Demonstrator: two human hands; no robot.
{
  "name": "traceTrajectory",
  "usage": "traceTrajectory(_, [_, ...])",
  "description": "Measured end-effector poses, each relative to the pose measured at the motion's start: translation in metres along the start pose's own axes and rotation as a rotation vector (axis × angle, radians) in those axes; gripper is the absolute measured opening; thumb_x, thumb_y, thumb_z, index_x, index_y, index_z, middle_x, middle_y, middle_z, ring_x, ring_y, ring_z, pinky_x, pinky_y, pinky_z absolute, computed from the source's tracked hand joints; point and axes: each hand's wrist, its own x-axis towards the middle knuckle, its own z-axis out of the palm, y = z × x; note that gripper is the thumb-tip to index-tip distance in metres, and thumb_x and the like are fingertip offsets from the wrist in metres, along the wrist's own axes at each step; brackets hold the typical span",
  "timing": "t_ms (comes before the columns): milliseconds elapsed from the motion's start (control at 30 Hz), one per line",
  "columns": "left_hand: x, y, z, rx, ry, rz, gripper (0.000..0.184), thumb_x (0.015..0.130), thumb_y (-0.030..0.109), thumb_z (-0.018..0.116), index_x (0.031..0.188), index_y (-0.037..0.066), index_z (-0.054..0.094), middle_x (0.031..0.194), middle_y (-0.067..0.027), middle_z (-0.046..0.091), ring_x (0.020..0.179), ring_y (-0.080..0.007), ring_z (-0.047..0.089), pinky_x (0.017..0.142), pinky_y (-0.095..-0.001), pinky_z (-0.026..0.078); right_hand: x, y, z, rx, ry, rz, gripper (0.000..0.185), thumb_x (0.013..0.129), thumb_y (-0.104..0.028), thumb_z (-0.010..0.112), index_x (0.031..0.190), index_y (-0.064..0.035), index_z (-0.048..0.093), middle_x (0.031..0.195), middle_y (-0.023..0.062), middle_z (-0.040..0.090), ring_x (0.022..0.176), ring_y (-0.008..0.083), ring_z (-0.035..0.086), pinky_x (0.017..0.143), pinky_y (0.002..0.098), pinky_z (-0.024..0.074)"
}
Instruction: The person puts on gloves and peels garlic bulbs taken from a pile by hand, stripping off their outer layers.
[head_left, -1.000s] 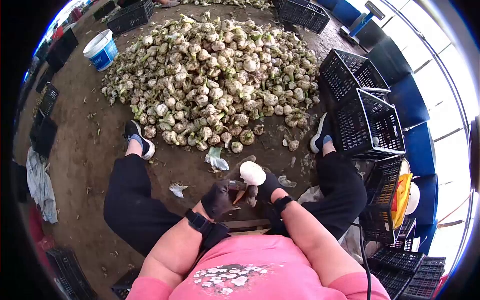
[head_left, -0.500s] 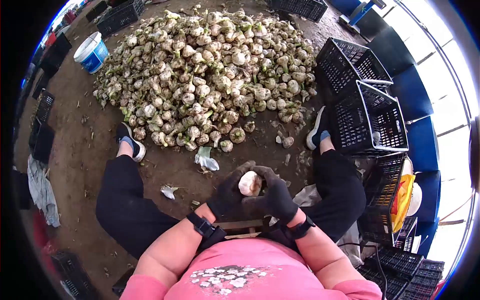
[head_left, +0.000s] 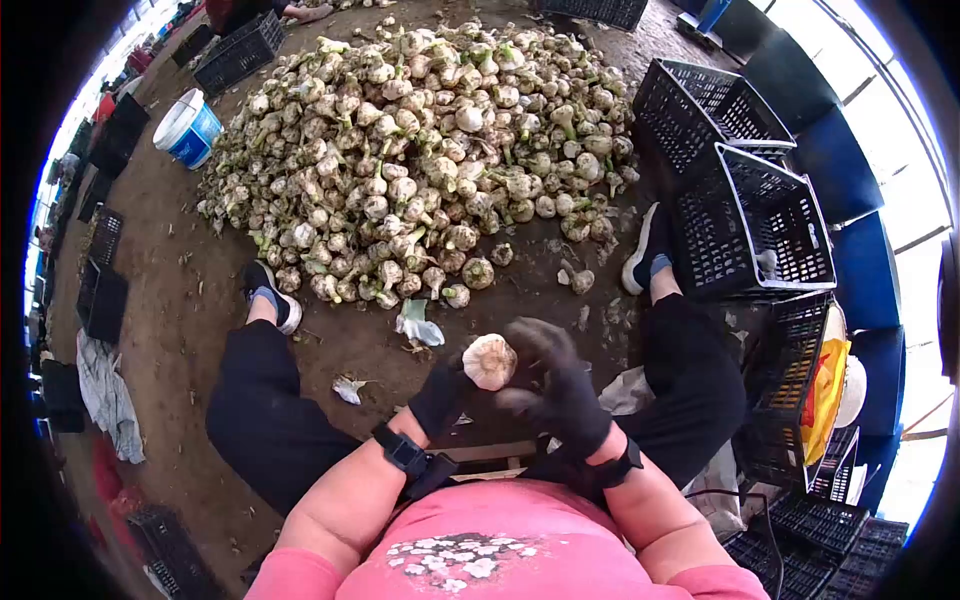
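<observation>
A pale garlic bulb (head_left: 490,362) is held by my left hand (head_left: 443,392), which wears a dark glove. Its cut underside or top faces up, and the fingers behind it are mostly hidden. Just right of the bulb, my gloved right hand (head_left: 558,392) is apart from it, thumb and fingers spread with nothing visible between them. Beyond both hands lies a big heap of garlic bulbs (head_left: 420,160), many of them soiled and with stem stubs. Peeled skin scraps (head_left: 420,325) rest on the ground in front of the heap.
Black plastic crates (head_left: 745,225) stand along the right side, one with a yellow bag (head_left: 825,400) by it. A white and blue bucket (head_left: 188,130) is left of the heap. My feet flank the heap's near edge. Another person's hand (head_left: 308,13) shows at the far top.
My right hand has come away from the bulb and its fingers have spread. The bulb stays in my left hand, slightly further left and turned. A person has appeared at the top left.
</observation>
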Motion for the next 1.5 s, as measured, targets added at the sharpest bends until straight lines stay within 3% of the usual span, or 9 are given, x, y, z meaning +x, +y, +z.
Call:
traceTrajectory(100, [0.007, -0.017, -0.004, 0.628, -0.232, -0.031, 0.024, 0.087, 0.003, 0.059, 0.111, 0.005, 0.058, 0.097, -0.0040, 0.064, 0.088, -0.0128, 0.061, 0.079, -0.0275, 0.050, 0.000, 0.023, -0.013, -0.374, -0.312, -0.410, 0.045, 0.077, -0.018, 0.073, 0.119, -0.0091, 0.059, 0.114, 0.0175, 0.060, 0.107, 0.0342, 0.059, 0.087, 0.0397, 0.0499])
traceTrajectory(200, [0.000, -0.023, -0.001, 0.636, -0.185, -0.189, 0.022, 0.087, 0.003, 0.058, 0.109, 0.004, 0.059, 0.094, -0.0045, 0.064, 0.085, -0.0127, 0.061, 0.078, -0.0277, 0.050, 0.028, 0.030, -0.083, -0.170, -0.126, 0.017, 0.041, 0.078, -0.012, 0.070, 0.117, -0.0069, 0.060, 0.111, 0.0128, 0.063, 0.099, 0.0322, 0.063, 0.084, 0.0372, 0.0508])
traceTrajectory(300, [0.003, -0.033, -0.018, 0.403, -0.045, -0.208, 0.020, 0.085, 0.006, 0.059, 0.105, 0.005, 0.062, 0.088, -0.0031, 0.065, 0.077, -0.0123, 0.060, 0.071, -0.0287, 0.050, 0.060, 0.044, -0.180, 1.142, 0.315, 0.108, 0.031, 0.090, -0.024, 0.061, 0.115, -0.0062, 0.055, 0.102, 0.0084, 0.062, 0.085, 0.0191, 0.061, 0.079, 0.0300, 0.0528])
traceTrajectory(433, [0.017, -0.035, -0.015, 0.494, 0.056, -0.277, 0.021, 0.090, 0.006, 0.057, 0.110, 0.003, 0.060, 0.092, -0.0048, 0.064, 0.082, -0.0123, 0.060, 0.075, -0.0273, 0.050, 0.108, 0.072, -0.211, 0.860, 0.503, -0.011, 0.034, 0.093, -0.026, 0.059, 0.118, -0.0040, 0.055, 0.100, 0.0086, 0.064, 0.089, 0.0224, 0.062, 0.082, 0.0327, 0.0533])
traceTrajectory(633, [0.014, -0.020, -0.010, 0.600, 0.048, -0.281, 0.020, 0.094, 0.011, 0.054, 0.110, 0.003, 0.060, 0.090, -0.0030, 0.063, 0.081, -0.0091, 0.057, 0.074, -0.0249, 0.048, 0.151, 0.234, -0.084, -1.035, -0.093, 0.450, 0.057, 0.077, -0.032, 0.070, 0.121, -0.0006, 0.055, 0.114, 0.0226, 0.060, 0.108, 0.0390, 0.057, 0.092, 0.0423, 0.0465])
traceTrajectory(967, [0.036, -0.023, -0.027, 0.104, 0.191, -0.148, 0.026, 0.091, 0.008, 0.056, 0.116, 0.001, 0.052, 0.089, -0.0047, 0.061, 0.077, -0.0125, 0.058, 0.070, -0.0263, 0.049, 0.111, 0.205, -0.024, -0.306, 0.040, 0.250, 0.040, 0.071, -0.016, 0.072, 0.109, -0.0079, 0.061, 0.088, 0.0197, 0.067, 0.088, 0.0379, 0.064, 0.077, 0.0417, 0.0502])
traceTrajectory(1133, [0.019, -0.046, -0.067, 0.251, 0.399, -0.356, 0.043, 0.090, 0.016, 0.056, 0.128, 0.003, 0.042, 0.094, -0.0078, 0.059, 0.074, -0.0152, 0.057, 0.066, -0.0307, 0.050, 0.092, 0.245, 0.039, -0.105, -0.274, 0.129, 0.061, 0.071, -0.017, 0.072, 0.128, -0.0103, 0.051, 0.135, 0.0248, 0.045, 0.112, 0.0416, 0.054, 0.088, 0.0449, 0.0492])
traceTrajectory(1367, [-0.015, -0.048, -0.101, 0.048, 0.362, -0.480, 0.051, 0.090, 0.010, 0.054, 0.138, 0.004, 0.035, 0.094, -0.0072, 0.054, 0.081, -0.0159, 0.055, 0.071, -0.0312, 0.051, 0.121, 0.183, 0.092, -0.734, 0.277, 0.052, 0.058, 0.071, -0.018, 0.071, 0.126, -0.0130, 0.053, 0.126, 0.0237, 0.052, 0.109, 0.0418, 0.054, 0.093, 0.0459, 0.0458])
traceTrajectory(1500, [-0.006, -0.032, -0.095, 0.033, 0.271, -0.434, 0.039, 0.093, 0.010, 0.052, 0.130, 0.005, 0.043, 0.098, -0.0043, 0.054, 0.083, -0.0138, 0.055, 0.074, -0.0298, 0.051, 0.152, 0.223, 0.071, -0.865, -0.073, 0.164, 0.042, 0.068, -0.018, 0.073, 0.108, -0.0128, 0.062, 0.108, 0.0193, 0.063, 0.096, 0.0393, 0.060, 0.081, 0.0449, 0.0499])
